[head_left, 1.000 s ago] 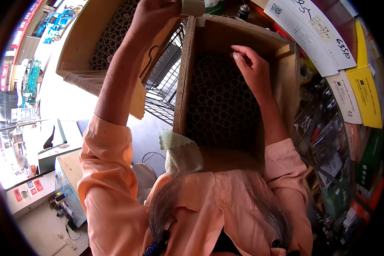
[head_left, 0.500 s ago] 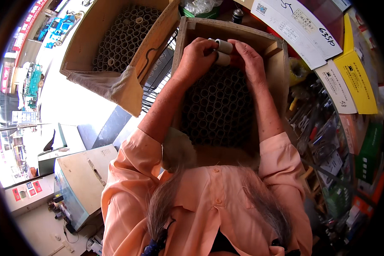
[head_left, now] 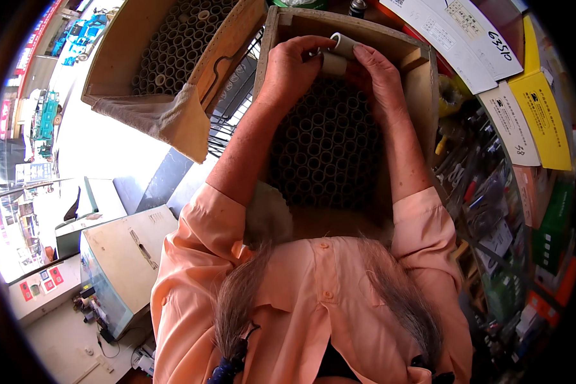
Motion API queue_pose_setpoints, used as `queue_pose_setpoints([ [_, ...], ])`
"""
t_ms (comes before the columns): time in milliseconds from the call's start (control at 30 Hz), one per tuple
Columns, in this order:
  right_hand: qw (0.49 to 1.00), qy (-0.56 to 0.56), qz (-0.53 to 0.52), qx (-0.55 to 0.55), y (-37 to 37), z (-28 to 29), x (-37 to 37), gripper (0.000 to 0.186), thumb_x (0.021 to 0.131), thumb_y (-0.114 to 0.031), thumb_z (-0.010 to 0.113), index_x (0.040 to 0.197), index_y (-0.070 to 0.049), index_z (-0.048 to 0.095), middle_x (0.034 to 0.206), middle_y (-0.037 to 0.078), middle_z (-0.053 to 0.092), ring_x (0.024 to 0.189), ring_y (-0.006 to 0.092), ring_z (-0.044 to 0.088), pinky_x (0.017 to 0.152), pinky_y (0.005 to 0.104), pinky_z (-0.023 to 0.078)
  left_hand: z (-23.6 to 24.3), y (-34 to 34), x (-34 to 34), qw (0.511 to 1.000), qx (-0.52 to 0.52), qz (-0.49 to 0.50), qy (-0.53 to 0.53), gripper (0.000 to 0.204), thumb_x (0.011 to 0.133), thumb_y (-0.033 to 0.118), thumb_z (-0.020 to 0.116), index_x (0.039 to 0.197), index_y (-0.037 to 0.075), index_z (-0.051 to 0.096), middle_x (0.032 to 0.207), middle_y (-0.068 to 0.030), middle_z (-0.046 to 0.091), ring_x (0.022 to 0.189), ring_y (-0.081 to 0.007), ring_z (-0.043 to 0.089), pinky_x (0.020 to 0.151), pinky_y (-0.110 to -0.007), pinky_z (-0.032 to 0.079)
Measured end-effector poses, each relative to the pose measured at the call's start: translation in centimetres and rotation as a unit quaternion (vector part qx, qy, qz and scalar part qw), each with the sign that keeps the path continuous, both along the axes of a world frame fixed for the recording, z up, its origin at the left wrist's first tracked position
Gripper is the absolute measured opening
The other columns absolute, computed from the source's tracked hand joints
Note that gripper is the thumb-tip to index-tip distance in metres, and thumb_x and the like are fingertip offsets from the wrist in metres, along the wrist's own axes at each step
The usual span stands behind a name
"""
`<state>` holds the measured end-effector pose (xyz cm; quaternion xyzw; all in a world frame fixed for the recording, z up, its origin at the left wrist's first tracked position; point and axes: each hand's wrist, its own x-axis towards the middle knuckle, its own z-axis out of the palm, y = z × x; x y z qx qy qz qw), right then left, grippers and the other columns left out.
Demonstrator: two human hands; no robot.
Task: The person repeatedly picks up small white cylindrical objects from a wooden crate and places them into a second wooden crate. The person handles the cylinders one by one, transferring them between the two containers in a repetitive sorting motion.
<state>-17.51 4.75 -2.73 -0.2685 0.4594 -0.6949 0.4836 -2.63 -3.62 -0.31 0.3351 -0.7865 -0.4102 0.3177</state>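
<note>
Over the far end of a wooden box [head_left: 424,121], my two hands meet around short, pale grey tubes. The upper tube [head_left: 345,45] lies tilted, its open end toward my left fingers, and my right hand [head_left: 383,72] grips its other end. Just below it, a second tube [head_left: 333,64] sits against the curled fingers of my left hand [head_left: 292,69]. Whether my right fingers also touch this lower tube is hidden. Beneath my hands, the box holds many similar tubes [head_left: 326,144] packed upright in rows, their round ends facing up.
To the left stands another wooden box [head_left: 112,70] of upright tubes, a cloth [head_left: 166,121] draped over its near corner. White cards [head_left: 451,45] and a yellow carton [head_left: 544,115] are at the right, above cluttered tools. A small dark canister [head_left: 357,8] stands beyond the box.
The upper tube has tilted, and its open end now shows toward my left hand. My left index finger has stretched out to it. The whole view has shifted slightly.
</note>
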Motion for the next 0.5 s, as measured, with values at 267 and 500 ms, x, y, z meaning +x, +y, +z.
queue_pose_setpoints([
  [267,0.996,-0.006,-0.084,0.013,-0.5,-2.7,-1.0,0.04,0.082,-0.027,0.069,0.11,-0.001,0.058,0.1,0.008,0.063,0.09,0.0172,0.063,0.082,0.031,0.051,0.2,-0.3,-0.1,0.998,-0.003,0.02,0.052,0.027,0.086,-0.005,0.052,0.106,0.006,0.066,0.096,-0.0036,0.068,0.085,-0.0089,0.062,0.074,-0.022,0.052],
  [500,0.923,0.369,-0.017,0.108,-1.0,-6.2,1.7,0.035,0.076,-0.018,0.07,0.106,-0.002,0.06,0.098,0.012,0.065,0.087,0.0238,0.063,0.078,0.0333,0.05,2.4,0.9,-0.1,0.997,0.024,0.039,0.06,0.023,0.082,-0.004,0.057,0.101,0.002,0.067,0.086,-0.0077,0.067,0.077,-0.0131,0.063,0.069,-0.026,0.051],
])
